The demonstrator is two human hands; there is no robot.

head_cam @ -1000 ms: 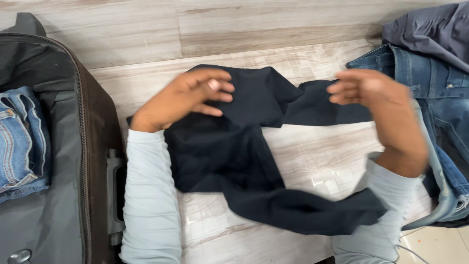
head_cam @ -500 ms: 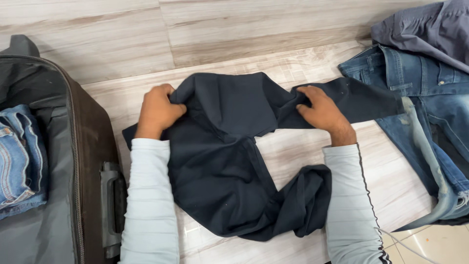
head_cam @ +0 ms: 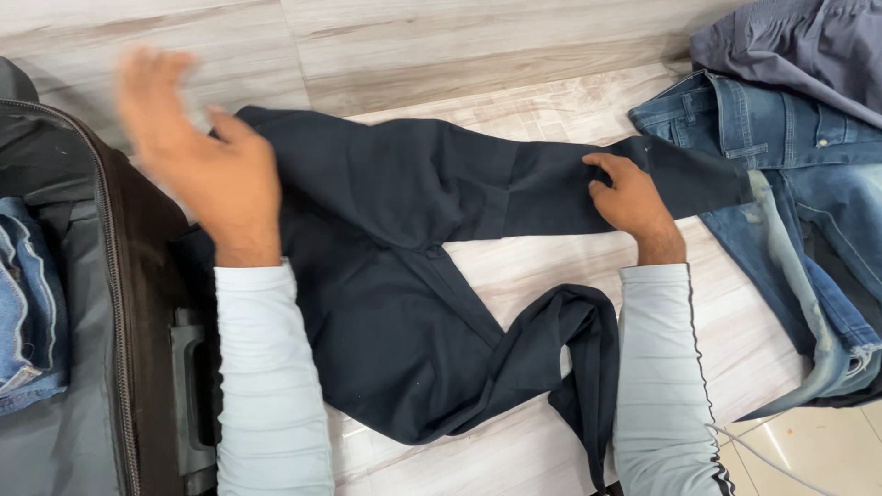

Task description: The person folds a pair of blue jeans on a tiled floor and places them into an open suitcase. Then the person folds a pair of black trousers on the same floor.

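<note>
A pair of dark navy trousers (head_cam: 404, 276) lies spread on the pale wood-look floor. One leg stretches right toward the jeans; the other is bunched near my right sleeve. My right hand (head_cam: 629, 197) presses down on the stretched leg, fingers resting on the cloth. My left hand (head_cam: 197, 156) is lifted above the trousers' left end, blurred, fingers apart, holding nothing. Both arms wear light grey sleeves.
An open dark suitcase (head_cam: 110, 303) with a grey lining lies at the left, with folded blue jeans (head_cam: 28, 294) inside. More blue jeans (head_cam: 799, 184) lie at the right, with a grey-purple garment (head_cam: 799, 46) above them. A thin white cable (head_cam: 772, 464) crosses the bottom right.
The trousers' waist end has been pulled out leftward and flattened. My left hand let go of the cloth and lifted off it. My right hand stayed on the right leg.
</note>
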